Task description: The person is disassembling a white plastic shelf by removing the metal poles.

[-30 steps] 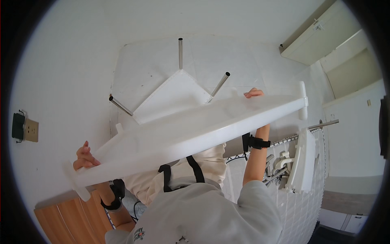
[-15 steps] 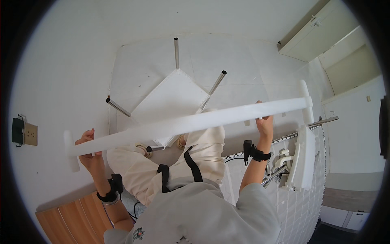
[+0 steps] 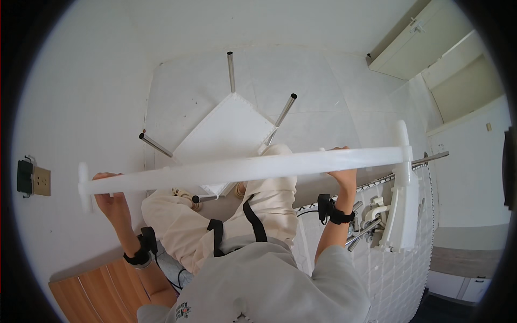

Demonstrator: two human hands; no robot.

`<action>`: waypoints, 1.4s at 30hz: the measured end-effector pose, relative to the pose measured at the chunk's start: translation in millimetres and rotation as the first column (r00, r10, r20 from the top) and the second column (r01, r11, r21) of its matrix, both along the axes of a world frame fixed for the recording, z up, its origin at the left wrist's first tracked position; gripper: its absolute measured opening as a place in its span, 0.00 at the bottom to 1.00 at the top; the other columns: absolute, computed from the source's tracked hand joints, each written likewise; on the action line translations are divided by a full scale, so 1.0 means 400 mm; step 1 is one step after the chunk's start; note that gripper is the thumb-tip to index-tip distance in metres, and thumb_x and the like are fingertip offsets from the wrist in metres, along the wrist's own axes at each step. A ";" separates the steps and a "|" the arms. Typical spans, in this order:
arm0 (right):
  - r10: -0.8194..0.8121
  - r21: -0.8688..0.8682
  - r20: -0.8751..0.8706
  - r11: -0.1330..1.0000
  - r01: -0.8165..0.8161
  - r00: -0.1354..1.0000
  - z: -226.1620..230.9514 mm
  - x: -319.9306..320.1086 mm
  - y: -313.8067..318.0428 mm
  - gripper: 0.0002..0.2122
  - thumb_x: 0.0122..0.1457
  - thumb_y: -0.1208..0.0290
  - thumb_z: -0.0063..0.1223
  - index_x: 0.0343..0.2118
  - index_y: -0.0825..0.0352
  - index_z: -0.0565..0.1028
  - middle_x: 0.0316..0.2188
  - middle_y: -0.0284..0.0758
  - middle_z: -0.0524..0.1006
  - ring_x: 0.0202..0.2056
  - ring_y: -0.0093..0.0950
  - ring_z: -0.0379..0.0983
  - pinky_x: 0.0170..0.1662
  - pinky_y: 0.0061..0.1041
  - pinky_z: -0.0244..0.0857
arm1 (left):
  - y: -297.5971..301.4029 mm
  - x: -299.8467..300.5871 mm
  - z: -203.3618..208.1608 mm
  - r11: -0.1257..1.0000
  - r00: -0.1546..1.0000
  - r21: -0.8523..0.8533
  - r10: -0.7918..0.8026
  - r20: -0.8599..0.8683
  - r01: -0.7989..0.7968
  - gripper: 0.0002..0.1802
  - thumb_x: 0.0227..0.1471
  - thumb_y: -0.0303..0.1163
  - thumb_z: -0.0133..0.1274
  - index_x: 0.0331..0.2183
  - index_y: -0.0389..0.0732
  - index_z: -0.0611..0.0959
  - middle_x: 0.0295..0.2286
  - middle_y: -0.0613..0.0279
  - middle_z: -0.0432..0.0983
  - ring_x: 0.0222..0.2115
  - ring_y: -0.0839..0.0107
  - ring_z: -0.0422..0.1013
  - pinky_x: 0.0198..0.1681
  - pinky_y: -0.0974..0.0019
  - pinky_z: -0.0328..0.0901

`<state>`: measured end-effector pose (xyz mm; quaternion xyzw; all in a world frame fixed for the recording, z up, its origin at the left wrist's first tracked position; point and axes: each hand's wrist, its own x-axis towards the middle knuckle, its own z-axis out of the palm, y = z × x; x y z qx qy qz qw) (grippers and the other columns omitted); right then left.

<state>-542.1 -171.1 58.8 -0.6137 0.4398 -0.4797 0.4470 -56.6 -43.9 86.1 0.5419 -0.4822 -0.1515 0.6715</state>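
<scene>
Holding a long white panel (image 3: 231, 168) aloft, edge-on

Spanning the view from 9 o'clock to 3 o'clock, the panel hangs clear of the lap, its 3 o'clock end a little higher; a short crossbar (image 3: 401, 132) caps that end, and a matching one the other.

The left hand (image 3: 111, 203), at 9 o'clock, is closed around the panel near its end, fingers over the far edge and the rest of the hand below; the right hand (image 3: 346, 176), at 3 o'clock, grips in the same manner, though the strip hides part of its fingers; neither looks spread wide.

Beyond, toward 11 o'clock, a white board (image 3: 223, 126) lies on the floor with metal tubes (image 3: 231, 72) standing out from its corners; at 4 o'clock a quilted mattress (image 3: 398, 280) bears a curved white part (image 3: 404, 215) and loose pipes (image 3: 366, 231); whether the right crossbar touches that curved part, I cannot tell.

The step in hand, as I judge it, is steadying and orienting the panel in the air; the next move calls for both hands working together, the two ends kept even, and enough room for the crossbars to pass the mattress at 4 o'clock and the wall (image 3: 59, 129) at 9 o'clock.
</scene>
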 end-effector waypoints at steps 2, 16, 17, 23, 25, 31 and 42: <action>-0.044 0.086 0.112 0.996 0.035 0.993 0.008 -0.007 0.018 0.15 0.34 0.74 0.67 0.27 0.68 0.73 0.23 0.30 0.74 0.26 0.20 0.70 0.30 0.19 0.66 | -0.007 0.014 0.001 1.000 0.999 -0.022 0.016 -0.029 -0.016 0.20 0.46 0.31 0.51 0.41 0.36 0.66 0.33 0.60 0.65 0.42 0.71 0.63 0.47 0.67 0.58; -0.478 -0.143 0.391 0.813 0.565 0.787 0.022 -0.109 0.118 0.20 0.33 0.81 0.62 0.34 0.67 0.69 0.28 0.29 0.69 0.29 0.19 0.66 0.31 0.18 0.62 | -0.143 -0.116 0.046 0.981 0.983 0.066 -0.184 0.000 0.184 0.25 0.54 0.30 0.39 0.51 0.30 0.56 0.48 0.45 0.58 0.51 0.59 0.56 0.55 0.60 0.52; -0.536 -0.148 0.465 0.738 0.659 0.705 0.041 -0.119 0.118 0.22 0.35 0.82 0.60 0.37 0.67 0.67 0.30 0.29 0.69 0.32 0.19 0.66 0.33 0.18 0.62 | -0.146 -0.120 0.038 0.976 0.979 0.066 -0.205 -0.005 0.205 0.25 0.54 0.30 0.39 0.51 0.30 0.56 0.48 0.45 0.58 0.51 0.59 0.56 0.55 0.60 0.52; -0.567 -0.179 0.646 0.538 0.824 0.510 0.138 -0.263 0.209 0.23 0.48 0.68 0.56 0.47 0.67 0.62 0.40 0.33 0.68 0.43 0.26 0.64 0.48 0.28 0.59 | -0.148 -0.103 0.018 0.949 0.961 0.179 -0.272 0.048 0.259 0.21 0.56 0.31 0.36 0.49 0.30 0.59 0.47 0.47 0.60 0.50 0.61 0.59 0.54 0.62 0.54; -0.562 -0.184 0.707 0.438 0.880 0.428 0.157 -0.299 0.256 0.22 0.51 0.67 0.54 0.47 0.67 0.61 0.42 0.34 0.67 0.45 0.28 0.63 0.50 0.30 0.58 | -0.152 -0.109 0.012 0.941 0.955 0.189 -0.293 0.045 0.279 0.19 0.56 0.31 0.37 0.47 0.31 0.62 0.45 0.48 0.63 0.47 0.63 0.62 0.53 0.63 0.56; -0.490 -0.082 0.859 0.159 0.984 0.151 0.178 -0.365 0.325 0.21 0.51 0.65 0.54 0.46 0.69 0.64 0.47 0.37 0.65 0.47 0.31 0.62 0.51 0.32 0.58 | -0.137 -0.109 -0.012 0.923 0.957 0.258 -0.290 -0.025 0.287 0.18 0.56 0.33 0.37 0.45 0.32 0.65 0.42 0.51 0.66 0.44 0.65 0.64 0.52 0.63 0.57; -0.761 -0.136 0.649 -0.117 0.984 -0.001 -0.143 -0.585 0.509 0.19 0.57 0.68 0.44 0.47 0.77 0.61 0.45 0.42 0.66 0.44 0.32 0.64 0.49 0.26 0.59 | -0.154 -0.159 -0.041 0.907 0.953 0.294 -0.280 -0.115 0.302 0.15 0.56 0.31 0.37 0.44 0.33 0.66 0.41 0.54 0.65 0.41 0.68 0.66 0.47 0.67 0.61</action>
